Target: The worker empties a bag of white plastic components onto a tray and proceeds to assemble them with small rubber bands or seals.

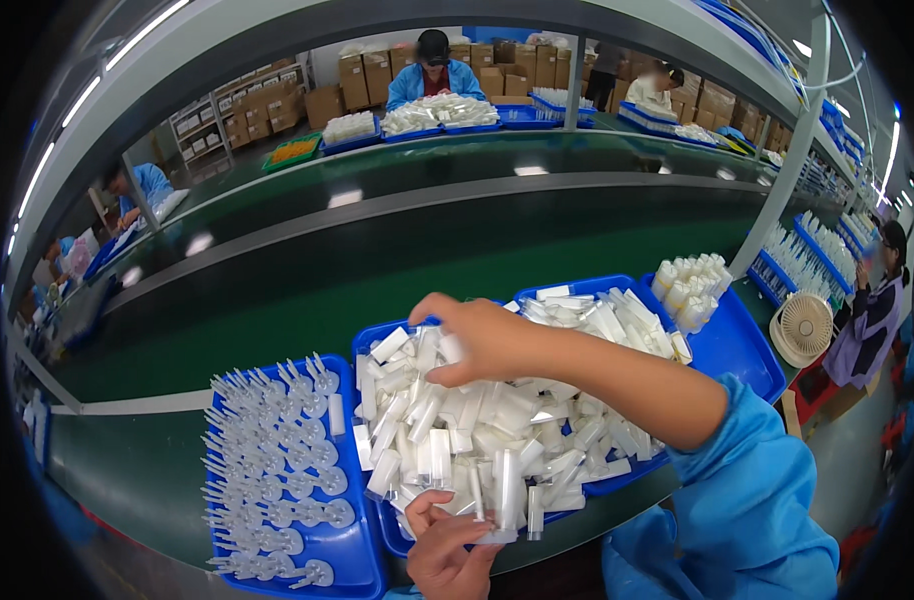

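Observation:
My left hand (445,545), at the lower middle, is closed on a clear plastic tube (507,490) with a pale base, held upright at the near edge of a heap. My right hand (477,340) reaches across to the heap's far left side. Its thumb and fingers are apart in a curve over white tube-shaped plastic pieces (407,400); no piece is plainly gripped there. These loose pieces fill a blue tray (362,350). To its left, another blue tray (362,500) carries rows of translucent round-based parts with thin prongs (277,450).
On the right, a third blue tray (627,285) is heaped with white pieces. Beyond it, standing white tubes (692,285) occupy part of another blue tray (742,345). A small beige fan (805,325) is at far right. A grey post (792,170) rises nearby. Co-workers sit across the green conveyor (307,270).

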A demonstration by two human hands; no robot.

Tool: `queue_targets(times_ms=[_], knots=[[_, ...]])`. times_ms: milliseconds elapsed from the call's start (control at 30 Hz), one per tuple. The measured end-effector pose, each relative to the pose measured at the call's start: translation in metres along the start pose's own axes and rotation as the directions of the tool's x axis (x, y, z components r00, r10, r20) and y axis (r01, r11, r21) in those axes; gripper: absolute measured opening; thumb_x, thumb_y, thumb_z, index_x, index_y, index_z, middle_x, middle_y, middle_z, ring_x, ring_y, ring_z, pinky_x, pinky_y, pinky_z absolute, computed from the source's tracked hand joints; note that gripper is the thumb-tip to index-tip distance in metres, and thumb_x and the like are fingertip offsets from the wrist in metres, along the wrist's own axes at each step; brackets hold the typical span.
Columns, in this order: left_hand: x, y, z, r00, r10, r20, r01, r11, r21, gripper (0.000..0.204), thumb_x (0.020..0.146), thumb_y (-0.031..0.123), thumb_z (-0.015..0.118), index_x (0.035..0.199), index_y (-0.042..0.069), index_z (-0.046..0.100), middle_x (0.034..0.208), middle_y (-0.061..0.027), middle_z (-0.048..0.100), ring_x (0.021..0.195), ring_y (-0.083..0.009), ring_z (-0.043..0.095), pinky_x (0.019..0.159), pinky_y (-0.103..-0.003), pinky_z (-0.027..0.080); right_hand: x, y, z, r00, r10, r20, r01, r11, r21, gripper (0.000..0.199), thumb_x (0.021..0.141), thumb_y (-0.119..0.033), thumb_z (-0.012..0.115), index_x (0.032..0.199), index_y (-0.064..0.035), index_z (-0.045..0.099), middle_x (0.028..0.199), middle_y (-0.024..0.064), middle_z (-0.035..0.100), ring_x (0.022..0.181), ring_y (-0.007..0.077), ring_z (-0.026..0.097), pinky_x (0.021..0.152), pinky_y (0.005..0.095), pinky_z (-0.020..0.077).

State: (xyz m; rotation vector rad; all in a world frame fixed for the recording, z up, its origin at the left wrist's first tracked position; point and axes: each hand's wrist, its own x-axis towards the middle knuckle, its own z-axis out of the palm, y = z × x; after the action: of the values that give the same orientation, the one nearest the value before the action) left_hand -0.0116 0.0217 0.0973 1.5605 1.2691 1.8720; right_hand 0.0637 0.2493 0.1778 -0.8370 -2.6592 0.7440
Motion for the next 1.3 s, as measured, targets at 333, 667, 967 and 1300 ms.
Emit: queue_targets(times_ms=[333,667,967,1300], knots=[[0.011,0.01,0.01,0.994,0.007,0.105,-0.014,0.998,0.065,0.015,0.066,0.0,0.069,0.079,0.007,0.066,0.077,-0.0056,0.062,0.081,-0.0231,0.052,0.083,-0.039,0.033,-0.076,-0.023,0.016,0.946,0.245,0.211,-0.314,0.54,0.781,0.024,0.085,-0.025,0.058,0.096,-0.0043,0.052,0.083,0.0058,0.059,0.08,0.0141,0.055,0.074,0.0281,0.0419],[-0.002,0.0,0.002,0.931,0.166,0.324,-0.22,0.966,0.137,0.004,0.077,0.011,0.063,0.074,0.008,0.064,0.083,-0.0085,0.061,0.085,-0.0252,0.053,0.084,-0.044,0.033,-0.121,-0.042,-0.019,0.966,0.061,0.253,-0.179,0.861,0.477,0.02,0.091,-0.027,0.046,0.091,-0.0072,0.047,0.078,0.0107,0.054,0.073,0.0275,0.051,0.071,0.0383,0.0377],[-0.014,0.005,0.006,0.981,0.07,0.183,-0.108,0.972,0.207,0.022,0.08,0.023,0.064,0.089,0.007,0.05,0.103,-0.0151,0.056,0.106,-0.0356,0.042,0.091,-0.049,0.03,-0.115,-0.037,0.0,0.881,-0.388,0.271,0.262,0.877,0.404,0.022,0.089,-0.028,0.049,0.1,-0.0093,0.053,0.086,0.0075,0.055,0.086,0.022,0.051,0.081,0.0384,0.0319],[-0.008,0.004,-0.01,0.981,0.059,-0.187,-0.055,0.998,0.026,0.017,0.079,0.013,0.065,0.091,0.003,0.058,0.091,-0.0142,0.06,0.116,-0.0411,0.04,0.097,-0.05,0.03,-0.01,-0.016,0.051,0.817,-0.536,0.211,0.559,0.649,-0.516,0.021,0.076,-0.015,0.057,0.096,-0.0106,0.058,0.088,0.0037,0.056,0.092,0.0184,0.05,0.078,0.0331,0.0341]])
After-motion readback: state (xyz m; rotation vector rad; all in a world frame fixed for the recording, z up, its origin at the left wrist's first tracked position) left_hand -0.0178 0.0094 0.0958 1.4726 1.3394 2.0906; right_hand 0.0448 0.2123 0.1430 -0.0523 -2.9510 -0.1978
